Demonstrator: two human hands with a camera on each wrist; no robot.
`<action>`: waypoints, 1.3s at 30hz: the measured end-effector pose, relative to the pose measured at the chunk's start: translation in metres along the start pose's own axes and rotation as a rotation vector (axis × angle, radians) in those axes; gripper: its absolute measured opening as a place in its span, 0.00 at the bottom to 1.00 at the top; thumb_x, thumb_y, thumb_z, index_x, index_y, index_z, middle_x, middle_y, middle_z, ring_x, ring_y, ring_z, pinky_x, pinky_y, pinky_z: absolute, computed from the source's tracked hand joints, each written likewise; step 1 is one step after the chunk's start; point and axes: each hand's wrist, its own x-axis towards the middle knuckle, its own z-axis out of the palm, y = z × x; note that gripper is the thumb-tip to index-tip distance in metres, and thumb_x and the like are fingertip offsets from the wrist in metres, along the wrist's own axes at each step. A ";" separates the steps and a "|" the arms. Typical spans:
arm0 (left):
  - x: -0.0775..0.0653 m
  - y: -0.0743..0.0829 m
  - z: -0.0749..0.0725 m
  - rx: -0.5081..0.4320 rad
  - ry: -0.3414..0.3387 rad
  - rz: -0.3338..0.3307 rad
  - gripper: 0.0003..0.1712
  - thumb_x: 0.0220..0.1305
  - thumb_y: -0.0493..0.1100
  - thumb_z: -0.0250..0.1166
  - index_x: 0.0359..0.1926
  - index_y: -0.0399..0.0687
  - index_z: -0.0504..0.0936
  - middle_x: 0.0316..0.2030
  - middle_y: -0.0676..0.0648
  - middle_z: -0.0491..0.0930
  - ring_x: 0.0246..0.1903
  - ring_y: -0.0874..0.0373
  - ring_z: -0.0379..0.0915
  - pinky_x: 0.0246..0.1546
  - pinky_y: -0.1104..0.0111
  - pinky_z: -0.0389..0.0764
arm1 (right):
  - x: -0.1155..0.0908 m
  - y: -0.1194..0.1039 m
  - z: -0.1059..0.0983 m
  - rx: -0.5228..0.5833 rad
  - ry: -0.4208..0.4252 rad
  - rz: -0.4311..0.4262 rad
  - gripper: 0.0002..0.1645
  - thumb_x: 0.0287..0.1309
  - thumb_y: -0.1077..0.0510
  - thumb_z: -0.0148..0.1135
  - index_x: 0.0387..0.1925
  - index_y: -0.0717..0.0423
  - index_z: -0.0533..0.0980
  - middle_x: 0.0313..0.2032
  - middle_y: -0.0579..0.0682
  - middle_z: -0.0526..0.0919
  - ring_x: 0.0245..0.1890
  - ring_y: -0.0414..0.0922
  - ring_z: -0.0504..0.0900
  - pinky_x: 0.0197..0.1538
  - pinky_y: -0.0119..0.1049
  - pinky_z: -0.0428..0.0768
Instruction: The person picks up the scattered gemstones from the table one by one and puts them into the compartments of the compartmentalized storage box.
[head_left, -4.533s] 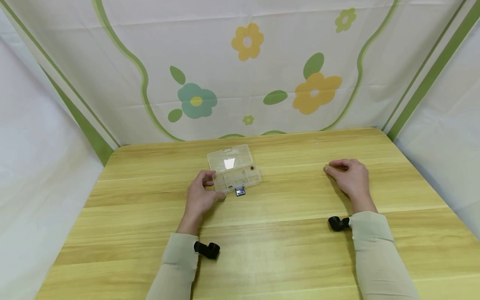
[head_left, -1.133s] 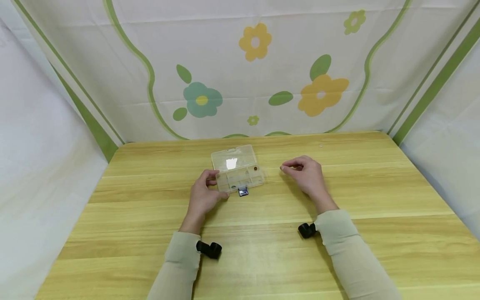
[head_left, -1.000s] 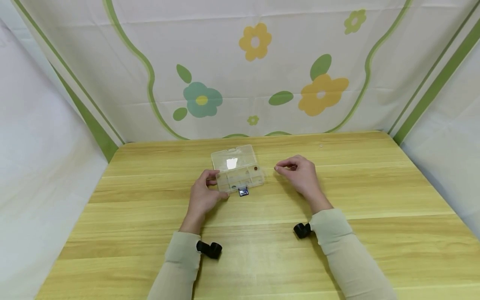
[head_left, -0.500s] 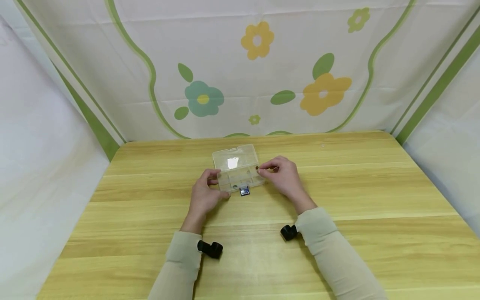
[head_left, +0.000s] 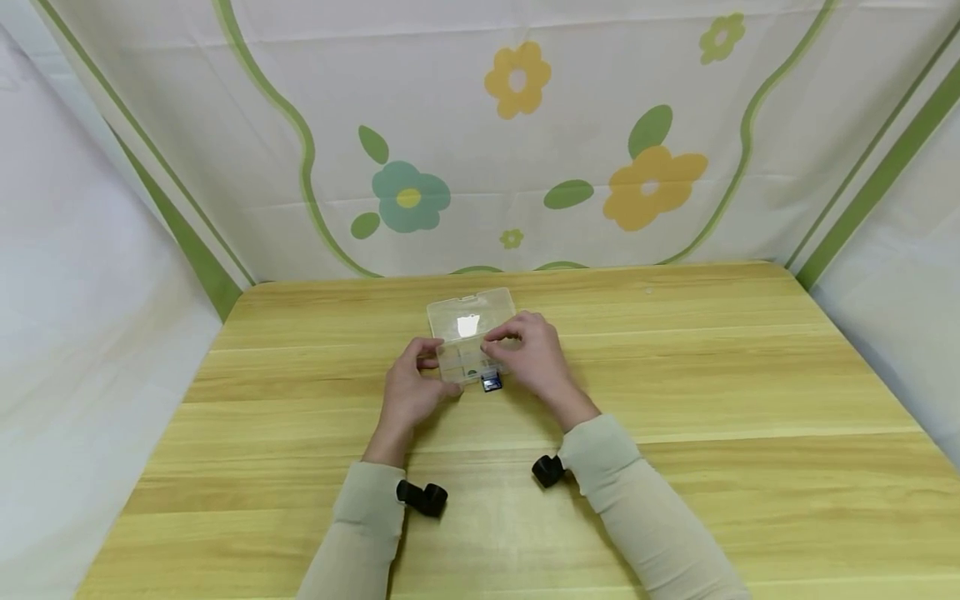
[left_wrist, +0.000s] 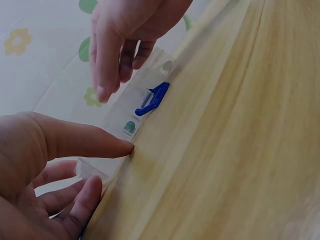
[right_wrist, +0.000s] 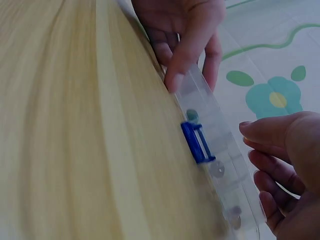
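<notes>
A clear plastic compartment box (head_left: pixel 452 354) lies on the table, its lid (head_left: pixel 450 314) swung back and its blue latch (right_wrist: pixel 196 142) hanging at the front. My left hand (head_left: pixel 411 385) grips the box's left end, thumb along the front edge. Over the middle compartments is my right hand (head_left: pixel 531 354), thumb and index fingertips brought together in a pinch. What they pinch is too small to tell. Inside the box, a green round piece (left_wrist: pixel 129 126) sits near the latch, and a grey disc (right_wrist: pixel 217 169) shows through the wall. The right compartments are hidden behind the right hand in the head view.
A tiny pale piece (head_left: pixel 648 291) lies at the back right of the wooden table (head_left: pixel 720 375). Behind the table hangs a white cloth (head_left: pixel 315 50) with printed flowers, and more white cloth closes off both sides.
My right hand has come leftward from the right part of the table to above the box, now covering the brown piece in its right compartment. The left hand keeps its grip on the box.
</notes>
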 end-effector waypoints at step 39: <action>0.000 -0.001 -0.001 -0.003 0.003 0.011 0.42 0.46 0.29 0.82 0.64 0.49 0.82 0.57 0.38 0.86 0.59 0.43 0.81 0.62 0.49 0.79 | -0.002 -0.017 0.028 -0.144 -0.089 -0.146 0.05 0.59 0.54 0.81 0.37 0.47 0.93 0.41 0.46 0.89 0.47 0.49 0.79 0.56 0.48 0.76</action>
